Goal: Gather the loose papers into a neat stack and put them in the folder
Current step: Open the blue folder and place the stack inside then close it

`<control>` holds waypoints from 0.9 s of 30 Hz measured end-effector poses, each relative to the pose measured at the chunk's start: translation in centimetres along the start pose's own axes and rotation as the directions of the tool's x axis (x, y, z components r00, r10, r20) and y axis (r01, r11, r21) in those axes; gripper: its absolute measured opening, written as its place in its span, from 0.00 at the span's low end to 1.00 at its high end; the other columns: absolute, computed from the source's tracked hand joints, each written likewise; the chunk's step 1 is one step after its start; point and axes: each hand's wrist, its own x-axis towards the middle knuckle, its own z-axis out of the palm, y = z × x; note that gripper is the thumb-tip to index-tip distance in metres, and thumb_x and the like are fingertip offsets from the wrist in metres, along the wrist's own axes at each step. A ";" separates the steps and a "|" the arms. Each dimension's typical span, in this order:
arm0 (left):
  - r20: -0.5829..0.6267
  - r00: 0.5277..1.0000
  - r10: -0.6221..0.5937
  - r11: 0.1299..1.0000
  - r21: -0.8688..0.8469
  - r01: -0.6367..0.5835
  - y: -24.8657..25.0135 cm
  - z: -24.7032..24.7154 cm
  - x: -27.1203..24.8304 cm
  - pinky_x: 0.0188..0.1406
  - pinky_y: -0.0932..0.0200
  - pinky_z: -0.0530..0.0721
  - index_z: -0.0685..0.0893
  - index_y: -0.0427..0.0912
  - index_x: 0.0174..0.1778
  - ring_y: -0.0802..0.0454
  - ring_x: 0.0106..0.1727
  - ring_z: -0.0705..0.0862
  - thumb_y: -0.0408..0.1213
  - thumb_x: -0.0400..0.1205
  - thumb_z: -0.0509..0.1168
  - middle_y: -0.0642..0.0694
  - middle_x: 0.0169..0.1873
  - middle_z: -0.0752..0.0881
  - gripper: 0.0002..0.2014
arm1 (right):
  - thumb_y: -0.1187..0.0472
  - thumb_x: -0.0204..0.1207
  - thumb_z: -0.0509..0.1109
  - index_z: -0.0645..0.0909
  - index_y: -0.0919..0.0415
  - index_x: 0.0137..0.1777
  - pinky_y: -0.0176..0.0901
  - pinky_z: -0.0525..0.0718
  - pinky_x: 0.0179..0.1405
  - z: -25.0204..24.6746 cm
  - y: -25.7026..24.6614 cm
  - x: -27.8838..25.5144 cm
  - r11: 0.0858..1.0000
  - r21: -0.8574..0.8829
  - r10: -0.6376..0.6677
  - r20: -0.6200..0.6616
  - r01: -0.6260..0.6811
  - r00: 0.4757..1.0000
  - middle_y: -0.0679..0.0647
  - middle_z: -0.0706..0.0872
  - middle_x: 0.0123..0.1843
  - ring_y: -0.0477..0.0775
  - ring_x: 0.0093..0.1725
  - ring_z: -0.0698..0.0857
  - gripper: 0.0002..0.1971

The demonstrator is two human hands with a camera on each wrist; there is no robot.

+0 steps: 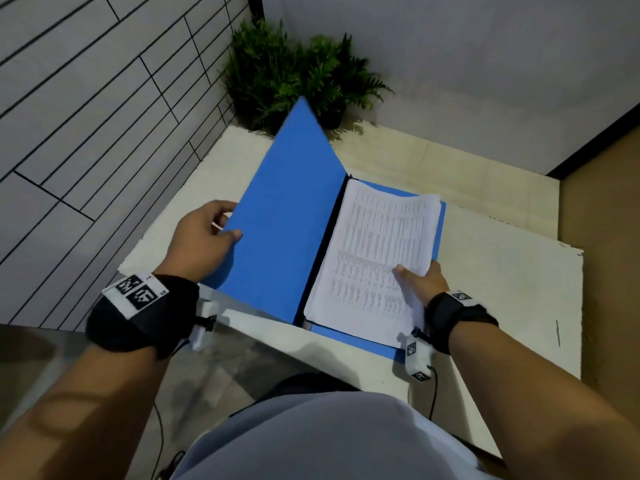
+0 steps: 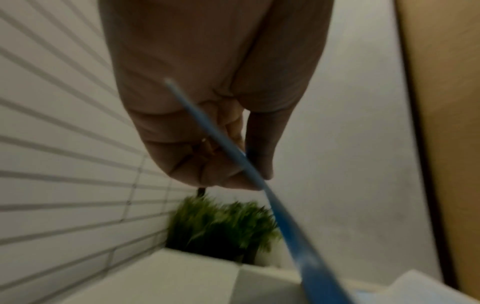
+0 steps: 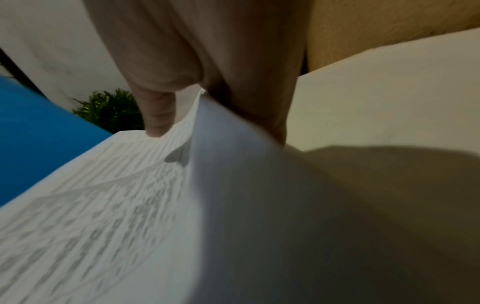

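A blue folder lies open on the pale surface, its dark spine running away from the person toward the potted fern at the far corner. The stack of papers rests on the folder's right-hand leaf, long edges parallel to the spine, its outer edge lifted and curling. The left hand pinches the free edge of the raised cover, thumb on top, on the side of the spine away from the papers. The right hand grips the papers' near outer corner, thumb pressed on the printed sheet. The cover is nearest the left hand, so closing it likely means swinging it across the spine once the right hand lets the sheets settle flat.
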 end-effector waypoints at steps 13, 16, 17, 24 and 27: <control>0.650 0.752 0.113 0.957 -0.274 0.093 8.4 8.9 -1.9 0.56 0.60 0.83 0.77 0.53 0.73 0.48 0.67 0.83 0.44 0.82 0.70 0.52 0.71 0.79 0.22 | 0.31 0.77 0.58 0.66 0.56 0.81 0.57 0.65 0.81 -2.7 -0.3 -3.3 0.996 0.060 0.053 0.183 -0.065 0.982 0.48 0.71 0.79 0.54 0.78 0.72 0.39; 0.478 0.872 -0.108 0.981 -0.093 0.172 4.5 11.9 0.7 0.66 0.56 0.77 0.67 0.46 0.80 0.45 0.78 0.73 0.41 0.82 0.69 0.45 0.78 0.71 0.31 | 0.26 0.73 0.54 0.78 0.55 0.72 0.55 0.73 0.76 -4.2 0.6 -3.4 0.990 0.085 0.097 0.184 -0.114 0.978 0.51 0.83 0.71 0.56 0.69 0.82 0.39; 0.478 0.864 -0.161 0.980 -0.028 0.198 3.2 12.8 1.1 0.72 0.53 0.75 0.63 0.45 0.82 0.43 0.80 0.70 0.42 0.81 0.70 0.43 0.81 0.68 0.35 | 0.24 0.70 0.55 0.80 0.55 0.70 0.54 0.74 0.76 -4.4 0.7 -3.4 0.993 0.059 0.089 0.172 -0.100 0.981 0.51 0.84 0.69 0.55 0.66 0.84 0.41; 0.421 0.872 -0.248 0.944 -0.099 0.316 -0.2 16.3 1.1 0.62 0.48 0.83 0.70 0.36 0.76 0.39 0.63 0.84 0.38 0.80 0.71 0.37 0.68 0.82 0.29 | 0.12 0.49 0.56 0.58 0.58 0.84 0.56 0.58 0.84 -1.1 0.7 -3.2 0.982 -0.175 -0.039 0.143 0.064 0.989 0.53 0.61 0.85 0.56 0.84 0.62 0.68; 0.306 0.911 -0.277 0.948 -0.071 0.312 -1.2 14.8 2.0 0.55 0.54 0.82 0.74 0.34 0.72 0.38 0.59 0.85 0.36 0.81 0.69 0.35 0.65 0.84 0.24 | 0.16 0.57 0.59 0.58 0.61 0.84 0.55 0.58 0.84 1.0 1.0 -1.8 0.961 -0.257 -0.039 0.230 0.099 0.972 0.54 0.62 0.84 0.57 0.84 0.62 0.63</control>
